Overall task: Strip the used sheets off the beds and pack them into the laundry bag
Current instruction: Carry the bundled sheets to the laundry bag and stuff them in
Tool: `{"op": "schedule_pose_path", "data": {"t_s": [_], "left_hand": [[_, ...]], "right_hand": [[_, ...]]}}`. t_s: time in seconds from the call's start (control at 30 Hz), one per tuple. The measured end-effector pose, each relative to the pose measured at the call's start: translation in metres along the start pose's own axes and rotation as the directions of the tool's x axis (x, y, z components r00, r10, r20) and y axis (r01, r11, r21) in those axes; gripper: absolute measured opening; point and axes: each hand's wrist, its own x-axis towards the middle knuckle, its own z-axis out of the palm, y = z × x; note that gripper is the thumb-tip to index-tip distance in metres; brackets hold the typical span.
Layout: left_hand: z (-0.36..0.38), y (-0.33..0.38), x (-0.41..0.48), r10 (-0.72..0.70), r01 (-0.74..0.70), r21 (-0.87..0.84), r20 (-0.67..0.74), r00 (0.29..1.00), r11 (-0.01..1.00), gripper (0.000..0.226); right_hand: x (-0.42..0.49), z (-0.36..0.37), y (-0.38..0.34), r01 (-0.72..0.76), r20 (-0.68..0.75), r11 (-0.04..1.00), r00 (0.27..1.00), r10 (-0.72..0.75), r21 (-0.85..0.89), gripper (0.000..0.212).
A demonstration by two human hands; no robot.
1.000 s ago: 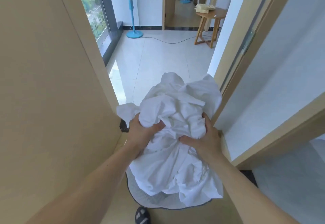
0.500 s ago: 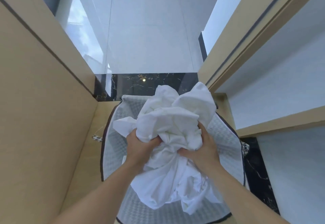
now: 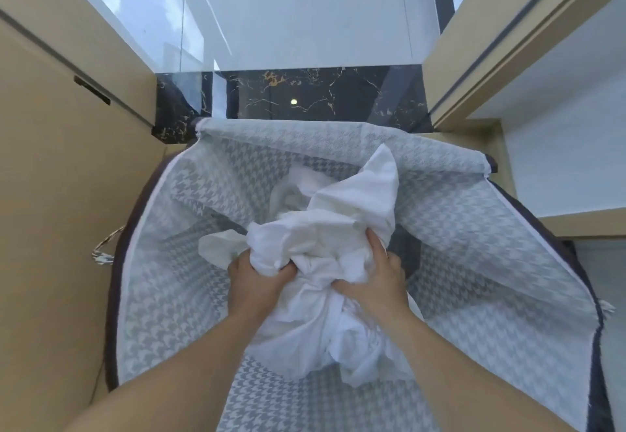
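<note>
A crumpled bundle of white sheets (image 3: 325, 252) hangs inside the mouth of a wide laundry bag (image 3: 474, 235) with a grey houndstooth lining and a dark outer rim. My left hand (image 3: 254, 282) grips the bundle on its left side. On the right side my right hand (image 3: 379, 279) clutches the same bundle, fingers dug into the cloth. More white cloth (image 3: 288, 194) lies deeper in the bag, behind the bundle. The bag's bottom is hidden.
The bag stands on the floor in a doorway, between a tan door (image 3: 61, 228) on the left and a tan door frame (image 3: 508, 42) on the right. A black marble threshold (image 3: 305, 99) lies beyond it, then pale glossy floor tiles (image 3: 305, 8). A drawstring cord (image 3: 105, 248) hangs at the bag's left.
My view has tipped down from the room to the bag. Both hands have lowered the sheet bundle into the bag's mouth, keeping their grip.
</note>
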Motion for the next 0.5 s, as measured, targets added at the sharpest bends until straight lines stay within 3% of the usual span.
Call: {"op": "schedule_pose_path", "data": {"t_s": [0.1,0.2,0.33,0.43,0.5], "left_hand": [[0.006,0.005,0.008,-0.171,0.165,0.258,0.001,0.985,0.952,0.103],[0.004,0.019,0.004,-0.219,0.183,0.392,0.051,0.974,0.902,0.099],[0.001,0.036,-0.022,-0.116,-0.059,0.616,0.241,0.964,0.786,0.094],[-0.007,0.057,-0.048,0.089,-0.373,0.76,0.388,0.917,0.532,0.084],[-0.023,0.071,-0.066,0.174,-0.465,0.793,0.432,0.885,0.394,0.08]], "right_hand": [[0.018,0.002,0.009,-0.074,0.034,0.997,0.997,0.074,0.011,0.097],[0.015,-0.005,0.002,-0.077,0.1,0.997,0.992,0.075,0.02,0.084],[-0.008,-0.019,-0.02,-0.049,0.17,0.997,0.985,0.039,0.056,0.077],[-0.036,-0.034,-0.037,-0.023,0.186,0.999,0.982,0.018,0.027,0.076],[-0.059,-0.047,-0.047,0.018,0.195,1.0,0.981,-0.014,-0.019,0.075]]}}
